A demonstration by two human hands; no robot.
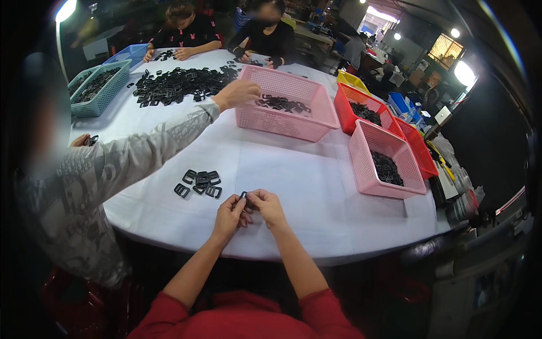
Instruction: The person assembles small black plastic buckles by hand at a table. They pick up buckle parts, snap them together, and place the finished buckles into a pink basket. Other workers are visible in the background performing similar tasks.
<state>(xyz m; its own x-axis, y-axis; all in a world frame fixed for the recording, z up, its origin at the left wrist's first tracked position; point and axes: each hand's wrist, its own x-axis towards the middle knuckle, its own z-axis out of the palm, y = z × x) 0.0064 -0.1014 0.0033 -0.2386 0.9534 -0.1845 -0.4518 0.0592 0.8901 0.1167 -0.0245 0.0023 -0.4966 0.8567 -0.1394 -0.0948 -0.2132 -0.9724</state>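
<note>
Close to the table's near edge, my left hand (230, 214) and my right hand (267, 208) meet. Between their fingertips they pinch one small black plastic buckle (244, 195), most of it covered by the fingers. A loose group of several black buckles (201, 181) lies on the white tabletop just beyond my left hand; they look like flat frames with slots. Farther off, a large heap of the same black pieces (180, 85) spreads over the table.
A co-worker's grey-sleeved arm (152, 141) crosses from the left to a pink basket (282, 127) holding black pieces. Another pink basket (384, 133) and red baskets (361, 93) stand at right, teal baskets (104, 99) at far left. Two people (186, 39) sit opposite.
</note>
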